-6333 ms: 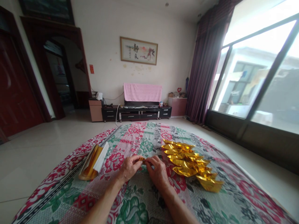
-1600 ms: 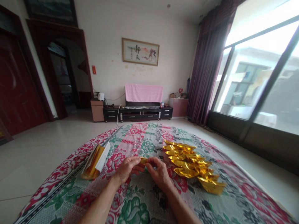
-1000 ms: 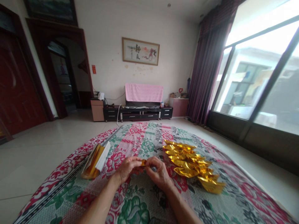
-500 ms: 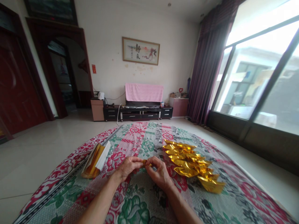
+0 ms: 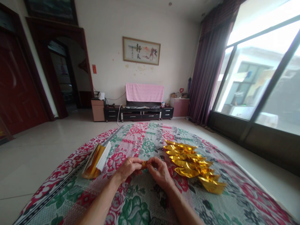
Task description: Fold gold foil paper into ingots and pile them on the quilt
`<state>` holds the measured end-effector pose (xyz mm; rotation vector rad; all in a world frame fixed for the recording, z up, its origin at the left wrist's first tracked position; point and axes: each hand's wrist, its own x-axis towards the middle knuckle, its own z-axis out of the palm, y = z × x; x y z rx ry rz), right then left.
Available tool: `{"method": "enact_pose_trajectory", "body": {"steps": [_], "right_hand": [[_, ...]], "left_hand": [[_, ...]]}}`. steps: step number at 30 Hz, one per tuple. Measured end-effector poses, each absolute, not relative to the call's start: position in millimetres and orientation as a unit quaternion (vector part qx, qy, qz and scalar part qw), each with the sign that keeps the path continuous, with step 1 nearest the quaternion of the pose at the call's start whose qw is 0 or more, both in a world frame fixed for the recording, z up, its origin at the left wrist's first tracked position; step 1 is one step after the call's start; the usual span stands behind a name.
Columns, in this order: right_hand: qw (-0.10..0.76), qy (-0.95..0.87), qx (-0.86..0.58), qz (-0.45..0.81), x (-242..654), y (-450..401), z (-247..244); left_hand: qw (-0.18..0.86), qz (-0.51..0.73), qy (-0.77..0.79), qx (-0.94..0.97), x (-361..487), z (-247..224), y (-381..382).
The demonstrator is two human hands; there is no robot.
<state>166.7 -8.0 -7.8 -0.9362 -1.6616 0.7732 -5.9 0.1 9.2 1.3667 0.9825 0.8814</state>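
The left hand [image 5: 128, 169] and right hand [image 5: 160, 172] pinch a gold foil piece [image 5: 144, 165] between their fingers [image 5: 137, 160], seemingly to steady both ends (foil ingots [image 5: 193, 165] sit right of the fingers).

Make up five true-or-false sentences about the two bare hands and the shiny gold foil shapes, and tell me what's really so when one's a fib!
1. The left hand and right hand hold a small folded piece of shiny gold foil. True.
2. Pointed, boat-like gold foil shapes lie right of the hands on the red, green and grey flowered cloth. True.
3. A curled stack of gold and white sheets lies among those shapes. False: it lies left of the hands.
4. The left hand touches that stack. False: neither hand touches it.
5. A pink rectangular towel lies on the flowered cloth. False: it hangs by the far wall.
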Motion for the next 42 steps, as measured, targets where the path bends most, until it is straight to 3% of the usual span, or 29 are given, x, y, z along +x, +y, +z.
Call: {"method": "enact_pose_trajectory", "body": {"steps": [13,25,31,42], "right_hand": [[0.571,-0.589,-0.348,0.454,165.9,-3.8,-6.2],[0.552,-0.597,-0.376,0.445,167.5,-3.8,-5.3],[0.51,-0.635,-0.399,0.422,170.9,-3.7,-5.5],[0.51,-0.61,-0.422,0.435,173.7,-4.6,-3.1]], "left_hand": [[0.574,0.391,0.332,0.639,-0.9,15.4,-2.9],[0.53,0.406,0.408,0.623,0.3,13.3,-2.7],[0.53,0.425,0.42,0.602,-1.7,10.1,-0.3],[0.55,0.415,0.406,0.6,-0.5,11.0,-1.2]]}}
